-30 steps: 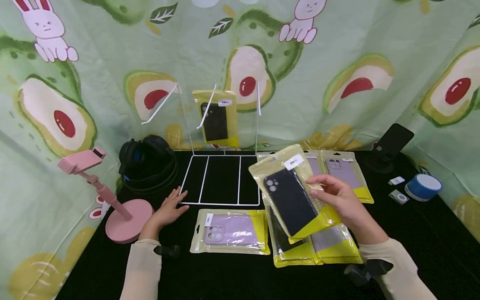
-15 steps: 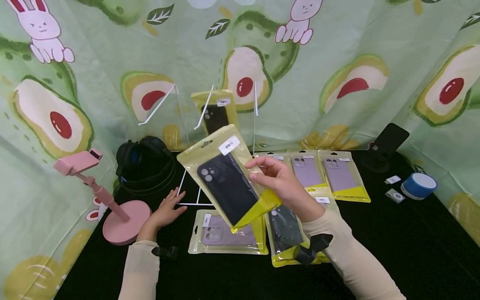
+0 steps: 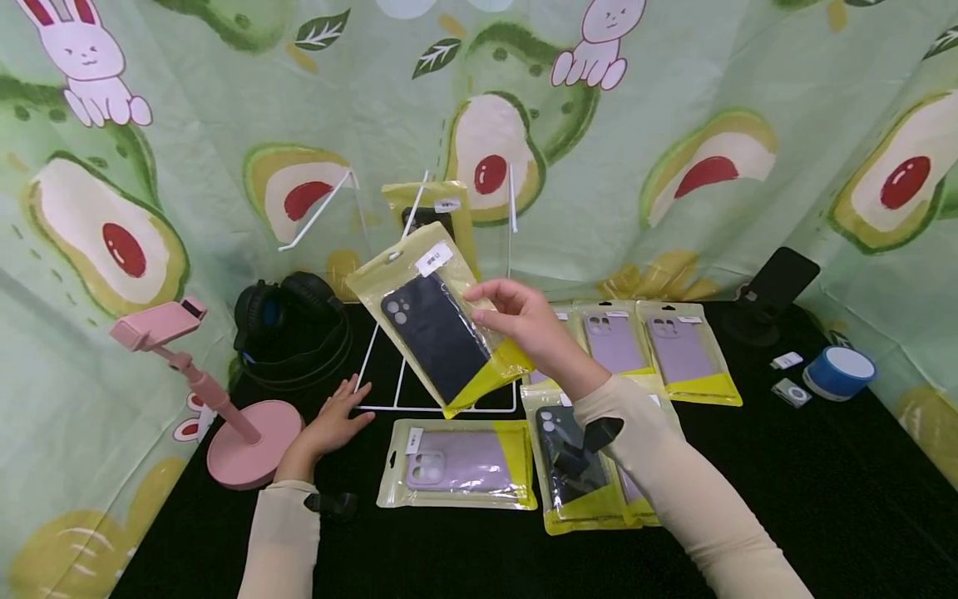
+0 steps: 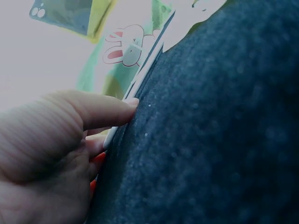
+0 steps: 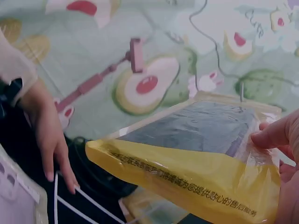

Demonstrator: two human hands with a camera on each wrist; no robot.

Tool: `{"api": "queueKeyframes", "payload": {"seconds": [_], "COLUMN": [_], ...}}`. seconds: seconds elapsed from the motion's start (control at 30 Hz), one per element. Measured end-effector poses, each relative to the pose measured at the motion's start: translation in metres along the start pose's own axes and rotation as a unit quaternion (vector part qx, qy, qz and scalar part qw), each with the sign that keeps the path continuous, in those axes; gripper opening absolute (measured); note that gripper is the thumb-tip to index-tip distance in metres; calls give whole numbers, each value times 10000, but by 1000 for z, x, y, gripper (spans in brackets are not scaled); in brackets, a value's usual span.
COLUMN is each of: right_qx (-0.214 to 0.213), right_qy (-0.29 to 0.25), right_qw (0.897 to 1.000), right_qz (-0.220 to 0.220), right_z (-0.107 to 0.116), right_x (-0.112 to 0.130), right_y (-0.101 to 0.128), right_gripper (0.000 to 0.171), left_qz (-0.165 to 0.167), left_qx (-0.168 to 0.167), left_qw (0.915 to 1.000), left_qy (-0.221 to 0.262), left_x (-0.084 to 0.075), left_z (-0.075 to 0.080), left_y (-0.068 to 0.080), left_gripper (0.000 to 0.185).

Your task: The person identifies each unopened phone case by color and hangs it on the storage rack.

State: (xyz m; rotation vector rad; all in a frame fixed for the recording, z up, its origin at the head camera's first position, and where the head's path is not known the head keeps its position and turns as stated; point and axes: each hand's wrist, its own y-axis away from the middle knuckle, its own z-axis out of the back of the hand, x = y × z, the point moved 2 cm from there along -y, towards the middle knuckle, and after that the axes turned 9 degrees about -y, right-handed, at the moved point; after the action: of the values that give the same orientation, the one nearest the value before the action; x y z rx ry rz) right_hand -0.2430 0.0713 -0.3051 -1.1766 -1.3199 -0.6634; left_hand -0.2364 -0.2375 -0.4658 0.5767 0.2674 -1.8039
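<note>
- My right hand point(image 3: 527, 326) holds a packaged black phone case point(image 3: 437, 329) up in the air, thumb and fingers point(image 5: 272, 132) pinching the right edge of its clear-and-yellow bag.
- That bag hangs tilted above the white wire rack point(image 3: 437, 366), its labelled top toward the rack's hooks and its yellow bottom pointing down toward me.
- On the middle hook of the rack another packaged black case point(image 3: 434, 212) hangs, just behind the one I hold.
- My left hand point(image 3: 333, 423) lies flat on the black counter point(image 3: 786, 482), fingers point(image 4: 100, 109) straight and relaxed, their tips touching the rack's front left corner and holding nothing.
- In front of the rack, nearer to me, a packaged lilac case point(image 3: 458, 462) lies flat on the counter.
- To the right of the rack lie more bagged cases: a dark one point(image 3: 572, 466) under my right forearm and two lilac ones point(image 3: 677, 349) farther back.
- To the left of the rack sit black headphones point(image 3: 292, 326), and farther left a pink phone stand point(image 3: 217, 399).
- Well to the right of the rack are a black phone holder point(image 3: 774, 291) and a small blue round speaker point(image 3: 837, 372).
</note>
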Motion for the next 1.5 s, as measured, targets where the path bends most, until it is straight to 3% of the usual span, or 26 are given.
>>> {"api": "queueKeyframes", "payload": {"seconds": [0.3, 0.53, 0.7, 0.87, 1.0, 1.13, 1.33, 1.5], "right_qx": [-1073, -1807, -2103, -2035, -1690, -1277, -899, -762], "right_qy": [-430, 287, 415, 477, 727, 618, 390, -116], "right_qw": [9930, 9829, 9767, 9779, 9829, 9899, 9949, 9958], "right_qz": [-257, -219, -111, 67, 42, -3, -226, -487], "right_z": [8, 5, 9, 16, 21, 29, 48, 67], "right_x": [-21, -33, -38, -43, -48, -55, -66, -75], "right_y": [-41, -74, -87, -89, -82, -70, -41, -5], "right_gripper": [24, 23, 20, 20, 22, 25, 29, 32], "left_qz": [122, 157, 134, 145, 181, 242, 259, 238], "left_qx": [55, 76, 89, 81, 80, 157, 143, 125], "left_qw": [9999, 9998, 9999, 9999, 9998, 9996, 9995, 9996], "left_qy": [2, -29, -42, -23, -36, -77, -116, -62], "left_x": [2, 3, 0, 0, 0, 0, 1, 0], "left_z": [-2, -1, -2, -1, -1, -1, 0, -1], "left_y": [-2, -2, -2, -1, -1, -2, -2, -1], "left_gripper": [55, 56, 56, 55, 56, 56, 56, 56]}}
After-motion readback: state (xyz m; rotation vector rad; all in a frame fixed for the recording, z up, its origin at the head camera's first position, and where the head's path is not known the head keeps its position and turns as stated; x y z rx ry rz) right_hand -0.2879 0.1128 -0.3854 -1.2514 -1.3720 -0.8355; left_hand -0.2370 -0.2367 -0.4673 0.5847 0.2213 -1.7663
